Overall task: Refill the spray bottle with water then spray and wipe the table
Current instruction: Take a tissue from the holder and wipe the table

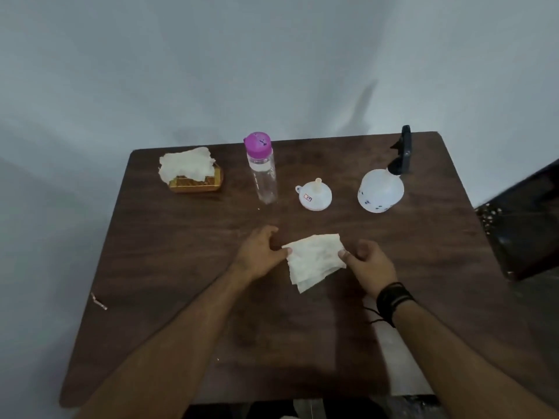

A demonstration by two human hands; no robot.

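A white paper tissue (314, 258), folded and crumpled, is held just above the dark wooden table (187, 267) between both hands. My left hand (260, 252) pinches its left edge and my right hand (370, 266) pinches its right edge. Behind them stands the white spray bottle (380, 192) with a black trigger head, at the back right. A clear water bottle (262, 173) with a pink cap stands at the back middle. A small white funnel (314, 195) rests upside down between the two bottles.
A golden tissue holder (196, 181) heaped with white tissues sits at the back left. A dark object (520, 225) juts in beyond the table's right edge. A pale wall rises behind the table. A small scrap (99, 301) lies at the left edge.
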